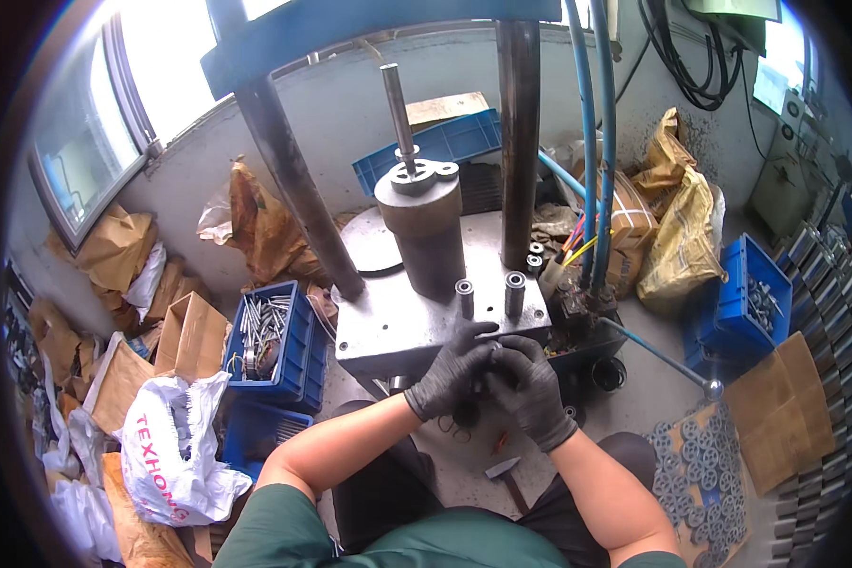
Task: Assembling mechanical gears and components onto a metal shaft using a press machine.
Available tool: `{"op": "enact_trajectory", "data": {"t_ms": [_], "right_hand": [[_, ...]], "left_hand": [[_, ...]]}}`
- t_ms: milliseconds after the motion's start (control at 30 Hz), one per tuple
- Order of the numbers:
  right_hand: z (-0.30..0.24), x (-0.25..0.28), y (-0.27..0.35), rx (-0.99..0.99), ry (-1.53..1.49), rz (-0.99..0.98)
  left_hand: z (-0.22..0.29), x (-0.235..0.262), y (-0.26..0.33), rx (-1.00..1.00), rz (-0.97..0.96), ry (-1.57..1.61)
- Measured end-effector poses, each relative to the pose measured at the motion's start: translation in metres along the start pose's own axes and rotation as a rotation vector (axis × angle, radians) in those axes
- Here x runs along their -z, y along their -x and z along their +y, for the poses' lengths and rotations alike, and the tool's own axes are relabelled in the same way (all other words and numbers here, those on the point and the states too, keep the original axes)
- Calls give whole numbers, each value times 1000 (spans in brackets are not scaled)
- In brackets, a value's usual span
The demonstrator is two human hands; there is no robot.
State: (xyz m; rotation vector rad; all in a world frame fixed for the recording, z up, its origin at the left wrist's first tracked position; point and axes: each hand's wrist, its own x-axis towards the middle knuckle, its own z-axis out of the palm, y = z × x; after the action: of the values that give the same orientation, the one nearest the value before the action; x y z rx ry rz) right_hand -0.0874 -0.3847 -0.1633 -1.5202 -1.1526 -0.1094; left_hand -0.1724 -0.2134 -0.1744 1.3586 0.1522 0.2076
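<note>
My left hand (452, 371) and my right hand (532, 388), both in dark grey gloves, meet just in front of the near edge of a steel press table (407, 331). Their fingers are closed around a small dark piece that is mostly hidden between them; its kind cannot be made out. Beyond the fingertips, two upright metal cylinders with ringed tops stand on the table, a left cylinder (465, 299) and a right cylinder (514, 295). Behind them rises a thick steel fixture (422, 232), topped by a flanged metal part (413, 176) with a slim rod (397, 106) upright in it.
Dark press columns (519, 142) flank the fixture; blue hoses (604, 142) hang at right. A blue crate (279, 341) of metal rods and a white plastic bag (175, 454) are left. A hammer (509, 481) lies on the floor between my legs. Many flat metal parts (701, 473) cover cardboard at right.
</note>
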Motion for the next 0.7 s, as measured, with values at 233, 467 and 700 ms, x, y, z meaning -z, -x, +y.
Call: {"op": "enact_trajectory", "data": {"t_ms": [233,467,700], "right_hand": [[9,2,9,-197,-176,-93],[21,9,7,-300,-323,99],[33,-9,13,-307,-345,67]], "left_hand": [[31,12,-5,-22,-201,-463],[170,85,-128,-666,626,-517],[219,104,-205,-336,775,-754]]}}
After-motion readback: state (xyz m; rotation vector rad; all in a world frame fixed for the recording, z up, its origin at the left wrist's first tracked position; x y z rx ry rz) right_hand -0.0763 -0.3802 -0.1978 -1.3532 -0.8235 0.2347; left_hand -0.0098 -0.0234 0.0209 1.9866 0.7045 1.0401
